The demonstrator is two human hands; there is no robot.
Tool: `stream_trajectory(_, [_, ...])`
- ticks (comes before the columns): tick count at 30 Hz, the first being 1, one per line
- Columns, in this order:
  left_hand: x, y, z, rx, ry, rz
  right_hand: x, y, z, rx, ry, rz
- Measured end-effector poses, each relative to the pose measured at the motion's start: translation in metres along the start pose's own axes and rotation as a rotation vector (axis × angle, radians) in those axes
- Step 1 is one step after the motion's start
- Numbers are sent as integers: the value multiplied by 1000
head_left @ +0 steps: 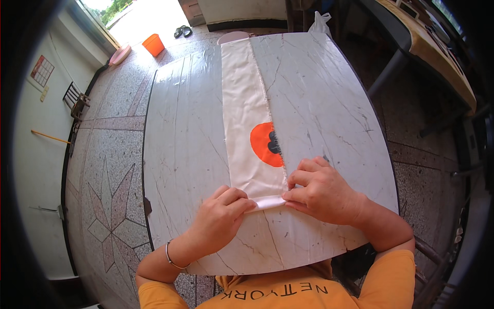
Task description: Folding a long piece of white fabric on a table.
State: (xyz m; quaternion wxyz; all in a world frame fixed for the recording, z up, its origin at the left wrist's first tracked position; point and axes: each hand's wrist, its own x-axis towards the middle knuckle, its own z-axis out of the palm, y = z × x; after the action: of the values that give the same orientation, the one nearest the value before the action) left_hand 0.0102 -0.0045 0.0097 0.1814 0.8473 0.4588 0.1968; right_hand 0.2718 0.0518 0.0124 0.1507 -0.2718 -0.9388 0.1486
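A long cream strip of cloth lies lengthwise on the marbled table, its right edge frayed. On that edge sits an orange half-round patch with a dark shape in it. The near end of the strip is turned over into a narrow rolled band. My left hand pinches the left end of this band, fingers closed. At its right end, my right hand grips the band between thumb and fingers. Between the two hands the band stretches almost straight.
A pinkish round object shows at the table's far edge, beside the cloth's end. On the floor beyond stand an orange bucket and dark slippers. Another table is at the far right; a small chair stands by the left wall.
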Motion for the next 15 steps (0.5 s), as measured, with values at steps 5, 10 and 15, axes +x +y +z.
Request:
stream_trajectory(5, [4,8,-5,-98,3,-41,1,1,2,43,17,21])
stream_trajectory(10, [3,-1,0,-106,2,-65,0,2,1,86,23,50])
stream_trajectory(15, [9,-3,4,-152,57,-158,3,2,5,164,31,118])
